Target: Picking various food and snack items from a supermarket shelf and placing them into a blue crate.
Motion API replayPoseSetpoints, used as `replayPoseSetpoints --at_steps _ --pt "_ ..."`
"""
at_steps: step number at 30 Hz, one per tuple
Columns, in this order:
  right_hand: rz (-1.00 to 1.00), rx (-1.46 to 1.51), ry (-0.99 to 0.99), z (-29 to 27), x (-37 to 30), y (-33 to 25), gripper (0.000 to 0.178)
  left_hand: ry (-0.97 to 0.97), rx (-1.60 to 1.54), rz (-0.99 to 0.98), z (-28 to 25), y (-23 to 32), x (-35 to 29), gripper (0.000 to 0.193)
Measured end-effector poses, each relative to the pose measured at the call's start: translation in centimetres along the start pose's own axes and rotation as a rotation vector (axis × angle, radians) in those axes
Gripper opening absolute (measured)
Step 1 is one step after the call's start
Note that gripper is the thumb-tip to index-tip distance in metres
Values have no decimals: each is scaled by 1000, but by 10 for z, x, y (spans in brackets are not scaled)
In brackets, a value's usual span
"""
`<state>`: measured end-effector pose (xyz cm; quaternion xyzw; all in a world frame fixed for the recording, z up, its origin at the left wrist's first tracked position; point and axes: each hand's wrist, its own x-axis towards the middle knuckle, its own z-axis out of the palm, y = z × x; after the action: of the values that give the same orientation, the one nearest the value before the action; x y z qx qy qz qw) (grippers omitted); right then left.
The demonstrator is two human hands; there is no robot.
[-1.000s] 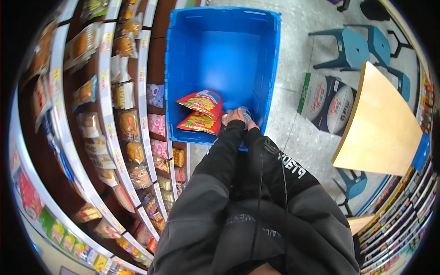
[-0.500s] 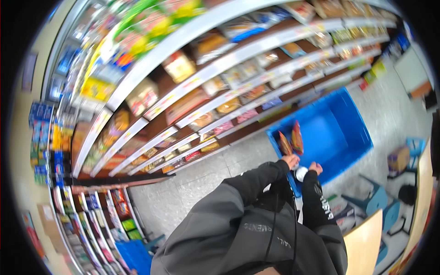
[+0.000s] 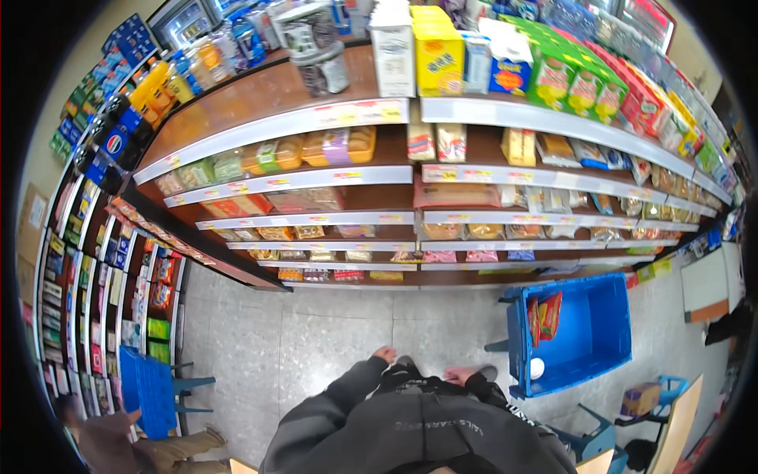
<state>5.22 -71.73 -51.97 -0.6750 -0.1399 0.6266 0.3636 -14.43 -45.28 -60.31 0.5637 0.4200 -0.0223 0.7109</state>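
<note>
Both my hands hang in front of my body over the grey floor, away from the shelves. My left hand (image 3: 385, 355) is empty, its fingers loosely apart. My right hand (image 3: 458, 375) is empty too, fingers loosely stretched, and it is the nearer one to the blue crate (image 3: 591, 363) on my right. Inside the crate, red and yellow packets (image 3: 546, 317) lean at the left end. A white round item (image 3: 537, 368) lies in its near left corner; its kind is unclear.
A long stocked shelf unit (image 3: 414, 174) runs across ahead, with boxes and tubs on top. To the left are another shelf (image 3: 103, 292), a blue stool (image 3: 148, 391) and a person (image 3: 110, 446). Blue-grey stools (image 3: 588, 434) and a cardboard box (image 3: 641, 400) stand at the lower right.
My hands have left the crate's near edge and come back to my front. The white round item now rests inside the crate. My view has turned left, squarely facing the shelves.
</note>
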Motion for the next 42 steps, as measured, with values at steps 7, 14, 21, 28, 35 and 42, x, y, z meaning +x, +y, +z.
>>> replayPoseSetpoints --at_steps 7,14,21,28,35,42 --pt "-299 -14 98 -14 34 -118 28 168 -144 -119 -30 79 -38 30" --pt "-1181 -299 3 -6 -37 -431 33 205 -162 845 -73 343 -22 27" --pt "-1686 -96 238 14 -87 -626 67 176 -101 1562 -105 652 -107 60" --pt "-1586 -161 793 24 -66 -716 95 106 -90 1395 -110 761 -67 77" --pt "-1288 -313 823 7 -49 -740 93 53 163 1376 -88 773 -38 78" --pt "-1104 846 51 -1 -66 -756 35 -331 -472 1139 -74 768 -42 57"
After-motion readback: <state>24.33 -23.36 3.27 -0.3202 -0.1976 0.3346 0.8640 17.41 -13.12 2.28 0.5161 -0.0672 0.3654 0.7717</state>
